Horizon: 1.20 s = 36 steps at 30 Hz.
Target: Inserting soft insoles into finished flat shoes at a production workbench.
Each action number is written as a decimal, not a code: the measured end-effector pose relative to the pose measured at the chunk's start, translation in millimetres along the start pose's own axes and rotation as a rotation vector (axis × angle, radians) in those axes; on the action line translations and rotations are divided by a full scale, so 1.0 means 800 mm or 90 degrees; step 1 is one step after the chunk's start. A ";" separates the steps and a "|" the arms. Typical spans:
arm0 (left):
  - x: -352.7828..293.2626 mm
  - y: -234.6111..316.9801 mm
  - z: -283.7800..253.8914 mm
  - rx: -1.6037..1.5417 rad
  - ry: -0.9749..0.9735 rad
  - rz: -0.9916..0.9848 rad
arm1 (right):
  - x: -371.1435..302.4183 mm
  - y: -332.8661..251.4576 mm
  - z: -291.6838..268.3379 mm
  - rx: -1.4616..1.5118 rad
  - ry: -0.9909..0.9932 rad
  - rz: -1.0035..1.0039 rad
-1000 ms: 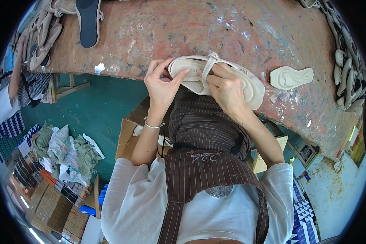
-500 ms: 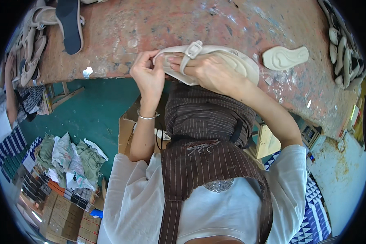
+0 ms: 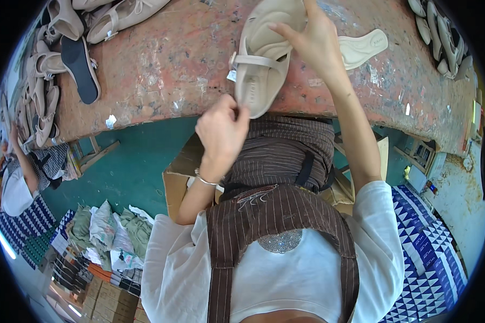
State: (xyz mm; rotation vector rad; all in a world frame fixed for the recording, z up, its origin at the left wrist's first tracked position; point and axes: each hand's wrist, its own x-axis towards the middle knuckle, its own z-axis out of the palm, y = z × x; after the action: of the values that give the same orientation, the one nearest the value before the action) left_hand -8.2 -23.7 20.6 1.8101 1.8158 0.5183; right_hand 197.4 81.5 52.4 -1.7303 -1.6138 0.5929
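Steady the shoe (image 3: 263,62) with left hand (image 3: 221,129) pinching its heel at six o'clock. Support toward one o'clock with right hand (image 3: 318,42), thumb spread, finger grip unclear.

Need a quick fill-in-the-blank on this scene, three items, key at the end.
1. The person's left hand is at the ____ end of the beige shoe, with the right hand nearer its toe.
2. The loose insole lies on the worktable to the ____ of that shoe.
3. The bracelet is worn on the person's ____ wrist.

Missing words: heel; right; left
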 end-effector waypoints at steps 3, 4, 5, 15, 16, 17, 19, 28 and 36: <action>-0.018 0.030 0.016 0.021 0.093 0.195 | -0.032 -0.004 -0.015 0.090 -0.086 -0.121; -0.023 0.037 0.022 0.014 0.086 0.232 | -0.058 -0.009 -0.011 0.030 -0.032 -0.204; -0.024 0.042 0.030 -0.007 0.081 0.274 | -0.087 -0.016 -0.014 -0.051 -0.087 -0.202; -0.018 0.030 0.075 0.173 -0.023 0.300 | -0.040 0.000 0.070 -0.345 -0.073 -0.242; -0.019 0.029 0.075 0.188 -0.039 0.297 | -0.038 0.004 0.072 -0.299 -0.006 -0.259; -0.018 0.029 0.075 0.187 -0.049 0.305 | -0.044 0.007 0.074 -0.257 0.045 -0.276; -0.017 0.029 0.074 0.118 -0.043 0.299 | -0.053 0.009 0.073 -0.276 0.106 -0.332; -0.019 0.027 0.075 0.095 -0.060 0.301 | -0.050 -0.027 0.058 -0.447 -0.074 -0.224; -0.018 0.025 0.078 0.089 0.020 0.356 | -0.036 -0.003 0.083 -0.500 0.009 -0.183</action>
State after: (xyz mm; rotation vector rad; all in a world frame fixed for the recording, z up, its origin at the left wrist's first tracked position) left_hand 44.7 -42.6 -15.5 2.4273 1.3749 0.6336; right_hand 144.0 64.8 6.9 -1.9383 -2.2086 -0.2389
